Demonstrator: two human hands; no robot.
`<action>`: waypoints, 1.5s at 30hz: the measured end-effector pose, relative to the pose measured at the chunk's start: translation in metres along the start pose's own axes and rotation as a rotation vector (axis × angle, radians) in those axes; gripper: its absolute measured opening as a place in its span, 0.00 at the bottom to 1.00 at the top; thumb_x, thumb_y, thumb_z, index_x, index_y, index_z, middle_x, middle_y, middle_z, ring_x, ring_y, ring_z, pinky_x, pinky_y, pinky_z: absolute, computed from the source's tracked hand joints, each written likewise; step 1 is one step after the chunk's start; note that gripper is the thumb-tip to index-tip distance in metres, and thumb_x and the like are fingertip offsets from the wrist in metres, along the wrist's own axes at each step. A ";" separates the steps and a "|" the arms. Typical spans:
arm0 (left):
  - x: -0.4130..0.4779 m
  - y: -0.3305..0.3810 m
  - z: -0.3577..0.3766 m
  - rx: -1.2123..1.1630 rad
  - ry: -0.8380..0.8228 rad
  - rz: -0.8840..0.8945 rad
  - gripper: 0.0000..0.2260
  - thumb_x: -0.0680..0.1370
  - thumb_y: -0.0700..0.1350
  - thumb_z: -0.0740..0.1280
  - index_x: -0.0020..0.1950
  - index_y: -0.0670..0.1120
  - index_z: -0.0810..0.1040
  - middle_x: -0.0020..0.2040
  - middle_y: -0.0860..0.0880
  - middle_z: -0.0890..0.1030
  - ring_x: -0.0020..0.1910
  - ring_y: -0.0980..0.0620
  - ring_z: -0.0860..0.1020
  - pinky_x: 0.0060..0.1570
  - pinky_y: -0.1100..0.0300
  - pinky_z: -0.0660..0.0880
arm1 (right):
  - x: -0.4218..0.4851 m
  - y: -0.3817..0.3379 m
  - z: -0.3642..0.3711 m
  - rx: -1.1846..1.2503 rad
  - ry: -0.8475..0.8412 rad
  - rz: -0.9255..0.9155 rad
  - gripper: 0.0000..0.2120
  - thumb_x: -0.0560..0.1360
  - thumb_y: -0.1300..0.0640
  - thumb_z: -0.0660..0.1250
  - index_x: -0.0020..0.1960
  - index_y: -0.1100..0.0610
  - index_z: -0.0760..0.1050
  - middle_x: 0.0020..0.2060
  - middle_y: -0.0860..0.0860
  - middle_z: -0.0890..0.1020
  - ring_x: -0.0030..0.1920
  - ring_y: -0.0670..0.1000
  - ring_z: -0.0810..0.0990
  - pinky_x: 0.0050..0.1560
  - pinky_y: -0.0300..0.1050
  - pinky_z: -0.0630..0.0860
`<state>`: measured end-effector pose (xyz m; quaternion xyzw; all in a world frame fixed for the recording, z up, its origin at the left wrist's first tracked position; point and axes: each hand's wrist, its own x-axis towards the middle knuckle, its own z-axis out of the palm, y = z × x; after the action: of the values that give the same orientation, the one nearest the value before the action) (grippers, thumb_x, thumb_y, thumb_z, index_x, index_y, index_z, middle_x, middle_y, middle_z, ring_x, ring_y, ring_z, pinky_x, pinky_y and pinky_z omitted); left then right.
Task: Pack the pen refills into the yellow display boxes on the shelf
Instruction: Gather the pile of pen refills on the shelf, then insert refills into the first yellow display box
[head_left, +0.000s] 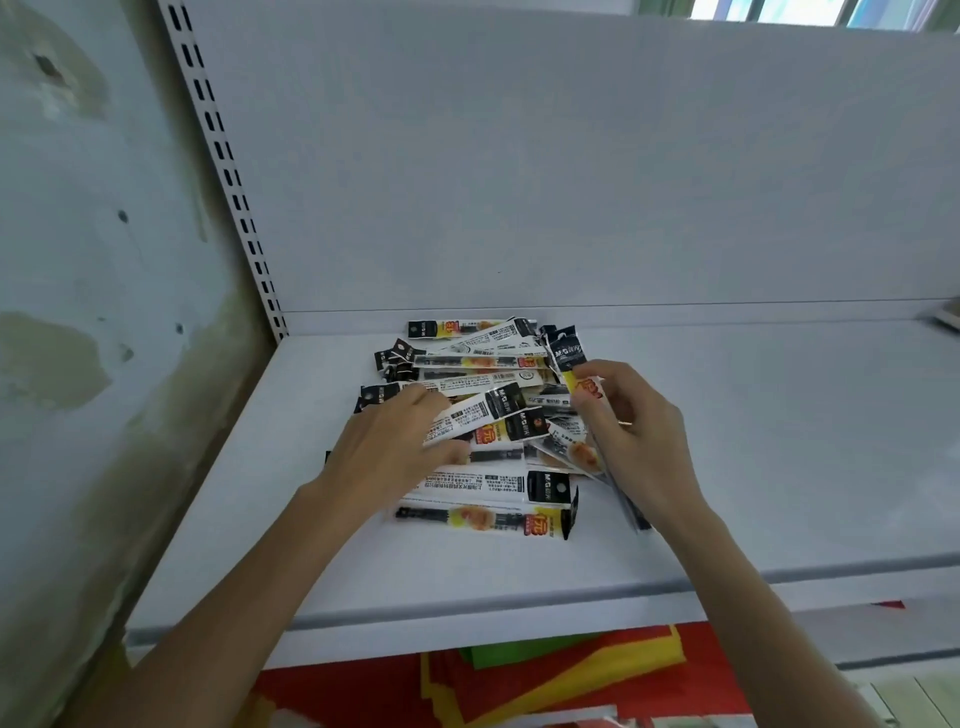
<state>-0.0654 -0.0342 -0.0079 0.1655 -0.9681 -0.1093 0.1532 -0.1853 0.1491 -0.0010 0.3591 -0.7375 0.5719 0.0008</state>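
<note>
A loose pile of pen refill packets (483, 364), white, black and yellow, lies on the white shelf (753, 441) near its back left corner. My left hand (384, 452) lies on the pile and pinches one white packet (467, 413) that slants up to the right. My right hand (639, 436) grips a small bunch of packets (574, 364) held upright, their black tops above my fingers and their lower ends sticking out below my wrist. No yellow display box is in view.
The shelf's white back panel (571, 182) rises behind the pile, with a slotted upright (228, 171) and a stained wall (78, 312) to the left. Red, yellow and green paper goods (545, 675) lie on the level below. A small object (948, 317) shows at the far right edge.
</note>
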 end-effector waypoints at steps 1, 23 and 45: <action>0.001 -0.001 0.000 -0.021 -0.009 -0.012 0.22 0.75 0.59 0.64 0.64 0.50 0.71 0.55 0.55 0.74 0.50 0.54 0.74 0.44 0.62 0.69 | 0.000 0.002 0.000 -0.015 -0.024 0.012 0.10 0.76 0.58 0.66 0.55 0.50 0.73 0.40 0.43 0.80 0.36 0.38 0.79 0.29 0.29 0.73; 0.020 0.132 -0.004 -0.468 -0.107 0.404 0.11 0.81 0.53 0.53 0.49 0.48 0.70 0.30 0.50 0.72 0.27 0.54 0.71 0.25 0.63 0.63 | -0.083 0.022 -0.113 -0.516 0.495 0.212 0.17 0.75 0.61 0.65 0.62 0.49 0.75 0.43 0.49 0.76 0.34 0.55 0.77 0.38 0.36 0.70; -0.085 0.480 0.144 -0.684 -0.725 0.738 0.09 0.82 0.48 0.54 0.44 0.47 0.66 0.33 0.50 0.70 0.30 0.55 0.67 0.29 0.64 0.63 | -0.339 0.041 -0.357 -0.682 0.939 0.653 0.16 0.74 0.58 0.66 0.61 0.48 0.75 0.37 0.43 0.73 0.32 0.43 0.71 0.36 0.33 0.68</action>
<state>-0.1753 0.4616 -0.0381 -0.2864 -0.8621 -0.4024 -0.1135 -0.1017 0.6336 -0.0513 -0.1906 -0.8693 0.3733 0.2622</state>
